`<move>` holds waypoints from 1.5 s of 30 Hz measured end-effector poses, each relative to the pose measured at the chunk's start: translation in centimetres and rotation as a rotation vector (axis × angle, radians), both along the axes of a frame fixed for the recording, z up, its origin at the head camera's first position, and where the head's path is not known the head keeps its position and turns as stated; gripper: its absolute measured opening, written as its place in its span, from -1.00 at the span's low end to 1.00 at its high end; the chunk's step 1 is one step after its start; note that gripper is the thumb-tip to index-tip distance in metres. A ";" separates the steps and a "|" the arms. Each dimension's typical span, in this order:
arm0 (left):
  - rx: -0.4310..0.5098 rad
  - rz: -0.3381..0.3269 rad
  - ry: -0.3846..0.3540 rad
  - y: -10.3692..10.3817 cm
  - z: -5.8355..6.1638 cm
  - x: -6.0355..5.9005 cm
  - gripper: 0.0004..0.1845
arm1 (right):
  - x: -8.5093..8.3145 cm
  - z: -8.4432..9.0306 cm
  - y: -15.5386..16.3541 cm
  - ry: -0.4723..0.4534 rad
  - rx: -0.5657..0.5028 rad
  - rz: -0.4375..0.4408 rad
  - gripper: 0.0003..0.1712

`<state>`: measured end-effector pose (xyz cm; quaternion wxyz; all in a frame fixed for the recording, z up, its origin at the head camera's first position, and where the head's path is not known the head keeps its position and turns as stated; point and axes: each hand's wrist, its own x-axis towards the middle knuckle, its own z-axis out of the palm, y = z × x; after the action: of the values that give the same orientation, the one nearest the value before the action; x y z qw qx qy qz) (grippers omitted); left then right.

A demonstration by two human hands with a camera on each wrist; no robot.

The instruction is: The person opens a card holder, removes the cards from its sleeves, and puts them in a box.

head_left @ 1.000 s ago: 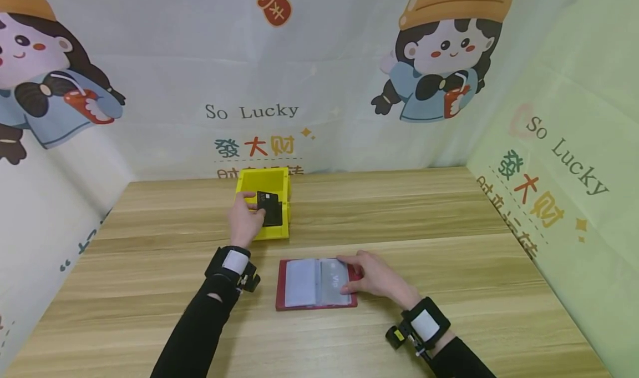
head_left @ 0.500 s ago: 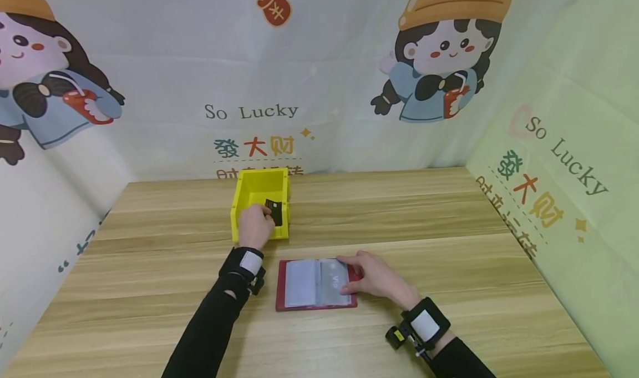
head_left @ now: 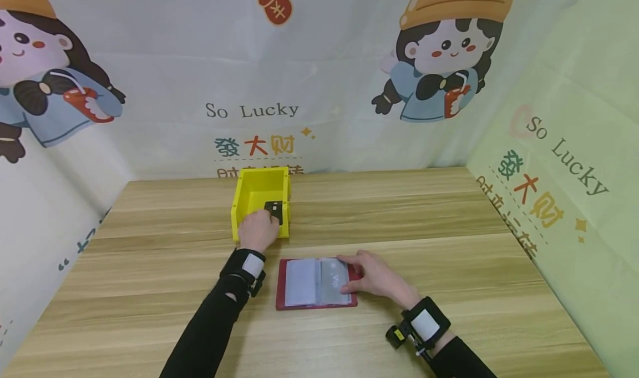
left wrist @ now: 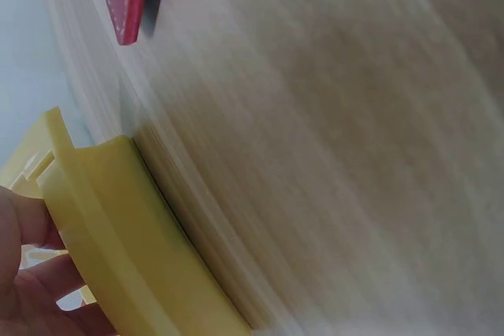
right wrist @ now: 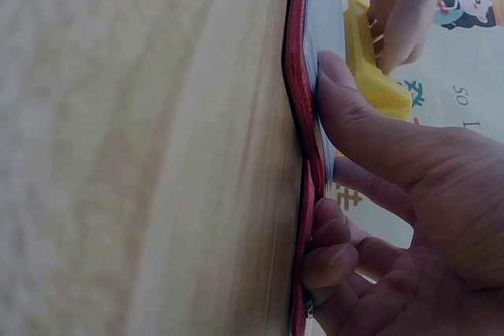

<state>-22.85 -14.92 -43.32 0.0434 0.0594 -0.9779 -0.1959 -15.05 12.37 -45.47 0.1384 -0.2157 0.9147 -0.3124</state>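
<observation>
In the head view my left hand [head_left: 260, 227] reaches over the front wall of a yellow open box [head_left: 249, 192] and pinches a black card [head_left: 274, 211], which stands low inside the box by its right wall. The left wrist view shows the box's yellow wall [left wrist: 118, 218] with my fingers [left wrist: 24, 273] behind it; the card is hidden there. My right hand [head_left: 360, 271] rests on the right page of an open red card holder [head_left: 299, 303] lying flat on the table. Seen from the right wrist, its thumb [right wrist: 354, 116] presses on the clear sleeves above the red cover [right wrist: 298, 76].
The wooden table [head_left: 449, 228] is walled by printed cartoon sheets at the back [head_left: 319, 78], left and right [head_left: 564, 161]. The box stands just behind the card holder, towards the left.
My left hand has carried the black card from above the box down into it and drawn back to the front wall. The right hand and card holder have not moved.
</observation>
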 end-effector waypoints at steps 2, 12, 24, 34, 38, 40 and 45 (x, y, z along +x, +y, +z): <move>-0.008 -0.012 0.042 0.0 -0.2 0.3 -0.66 | 0.0 0.0 0.0 0.000 0.002 0.000 -0.19; 0.247 -0.197 0.294 1.9 0.6 4.2 -0.83 | 0.0 0.0 0.1 0.002 -0.013 0.010 -0.19; 0.368 -0.465 -0.209 3.6 0.0 8.3 -0.57 | -0.3 0.0 0.1 0.040 -0.004 0.041 -0.24; 0.292 -0.525 -0.306 3.6 -1.1 8.3 -0.13 | -0.3 0.0 0.0 0.045 -0.015 0.051 -0.25; 0.289 -0.518 -0.313 3.7 -1.2 8.2 -0.11 | -0.2 0.0 0.0 0.046 -0.017 0.050 -0.25; 0.295 -0.513 -0.315 3.7 -1.2 8.3 -0.09 | -0.2 0.1 0.0 0.047 -0.020 0.047 -0.26; 0.291 -0.526 -0.303 3.6 -1.3 8.4 -0.09 | -0.2 0.0 0.0 0.044 -0.040 0.039 -0.27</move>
<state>-14.48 -11.35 -44.57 -0.1633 -0.1611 -0.9169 -0.3267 -15.25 12.39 -45.43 0.1200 -0.2432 0.9067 -0.3229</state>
